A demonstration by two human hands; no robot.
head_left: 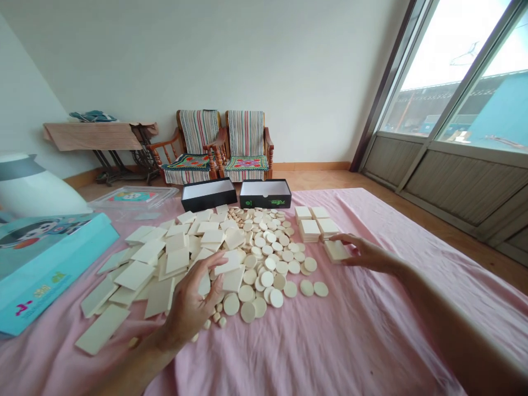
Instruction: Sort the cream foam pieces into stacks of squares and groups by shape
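**L hand on tile at pile, R hand on short stack, most room lower ctr + right**

L hand [192, 300], just below ctr of frame: thumb + index closed on L side of a pale tile [227, 262], at btwn-piles boundary. Can't tell if tile is fully off the ones under it.

R hand [367, 254], right of ctr: fingers at far edge, thumb at near right edge, gripping a short stack [336, 251]. It sits just below four sq stacks [309, 229], close to their near edges, so tight that side.

Sq tile pile [167, 256] fills left-ctr, loose + overlapping, edges at all angles. Round discs [268, 261] spread ctr, abutting the tiles; two lie apart at their lower right. Small blocks [223, 322] near L fingers, tight there.

Two black boxes [266, 194], open tops, back the piles at upper ctr. Turq box [78, 247] bounds left, w/ white kettle [33, 190] and clear case [134, 196] behind.

Room: pink cloth [305, 346] runs wide btwn forearms, lower ctr. More cloth right of stacks, out to its diagonal right edge; far edge just past the stacks.
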